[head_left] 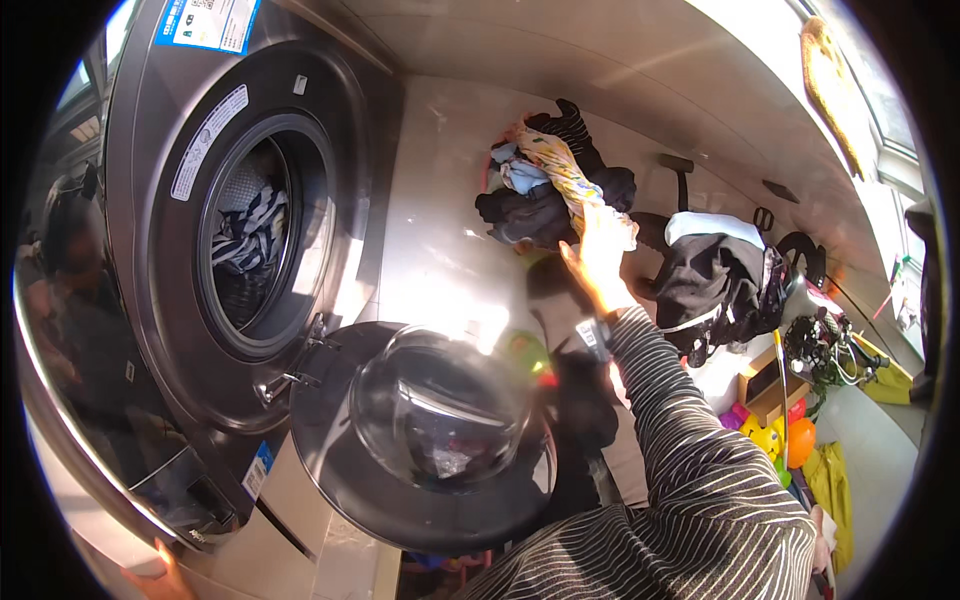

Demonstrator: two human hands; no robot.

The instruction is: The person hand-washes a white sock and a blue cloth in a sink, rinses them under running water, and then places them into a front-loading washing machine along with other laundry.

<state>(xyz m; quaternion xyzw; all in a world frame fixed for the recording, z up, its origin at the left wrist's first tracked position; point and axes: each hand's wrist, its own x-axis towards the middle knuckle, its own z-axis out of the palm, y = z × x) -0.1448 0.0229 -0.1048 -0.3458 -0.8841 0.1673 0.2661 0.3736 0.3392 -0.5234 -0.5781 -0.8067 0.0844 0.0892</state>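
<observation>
On the floor ahead, my right hand reaches into a pile of clothes and is closed on a yellow-and-white patterned cloth. Bright sunlight washes out its fingertips. Dark garments and a light blue piece lie around that cloth. My left hand shows only partly at the lower left, near the front corner of the washing machine, with its fingers apart and nothing seen in them. Inside the machine's drum lies a dark-and-white striped garment.
The round glass door stands swung out between me and the pile. Right of my arm, black clothing is heaped under a pale blue piece. Farther right are a cardboard box, colourful toys and a yellow-green cloth.
</observation>
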